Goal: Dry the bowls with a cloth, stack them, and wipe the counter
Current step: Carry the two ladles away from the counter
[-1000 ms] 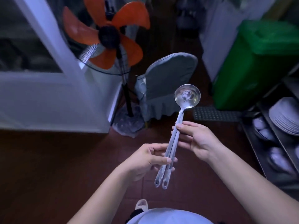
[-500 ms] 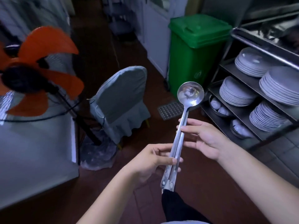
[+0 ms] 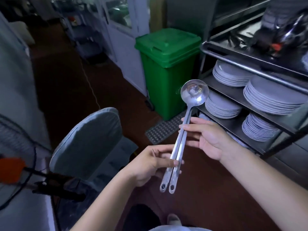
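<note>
While the hands hold the same pose as a second ago, the view has swung right: the orange fan (image 3: 10, 170) that filled the upper left now sits cut off at the left edge, and a steel shelving rack (image 3: 250, 67) has come into full view on the right. That suggests the person is turning toward the storage side of the kitchen, carrying utensils rather than drying anything; no cloth or counter shows, so by my reading the drying and wiping are not in hand at this moment.

Going by size, the green wheeled bin (image 3: 168, 69) stands lid-shut beside the rack, so its contents are hidden. The rack's shelves hold stacks of pale plates (image 3: 270, 95), with several separate piles on the middle and lower tiers. Its top tray carries dark, blurred items I cannot identify. Bowls, the task's own things, cannot be made out in this frame; something rounded lies low in the rack behind the right hand, too hidden to name.

A covered chair (image 3: 88, 140) stands left of the hands. Two long-handled steel ladles (image 3: 179, 147) lie nested together, bowls up and away. The left hand (image 3: 150, 167) pinches the handles near their hanging holes, fingers curled around them. The right hand (image 3: 206, 137) steadies the shafts higher up with nearly straight fingers and thumb.
</note>
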